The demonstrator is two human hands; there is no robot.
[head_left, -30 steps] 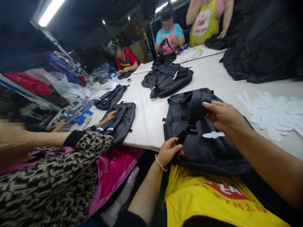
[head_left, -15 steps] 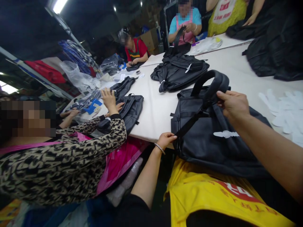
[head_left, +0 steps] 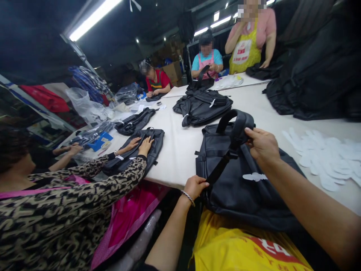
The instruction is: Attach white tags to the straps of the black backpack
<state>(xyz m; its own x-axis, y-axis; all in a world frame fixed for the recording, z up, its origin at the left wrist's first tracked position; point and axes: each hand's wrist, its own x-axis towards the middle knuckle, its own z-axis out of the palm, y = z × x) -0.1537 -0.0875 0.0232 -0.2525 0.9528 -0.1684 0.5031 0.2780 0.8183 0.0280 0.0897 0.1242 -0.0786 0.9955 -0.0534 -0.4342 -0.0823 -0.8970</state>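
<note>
A black backpack (head_left: 234, 192) lies at the near edge of the table, its lower part over my yellow apron. My right hand (head_left: 262, 145) is closed on the padded upper part of its shoulder strap (head_left: 239, 126), which arches above the bag. Pinched in my left hand (head_left: 196, 187) is the narrow webbing (head_left: 218, 171) of that strap, pulled taut toward the lower left. A buckle (head_left: 232, 153) joins the webbing to the padded part. On the bag's front lies a white paper-like strip (head_left: 254, 177).
White cut-out pieces (head_left: 324, 154) are spread at the right. Another black backpack (head_left: 201, 109) lies farther back. On my left, a co-worker in a patterned sleeve (head_left: 113, 188) presses both hands on a black bag (head_left: 153, 145). More people stand across the table (head_left: 169, 158). A dark heap (head_left: 313, 82) rises at the right.
The camera view has tilted upward and swung right. Both my hands keep their hold on the strap. The co-worker on the left has lowered a raised hand onto the bag.
</note>
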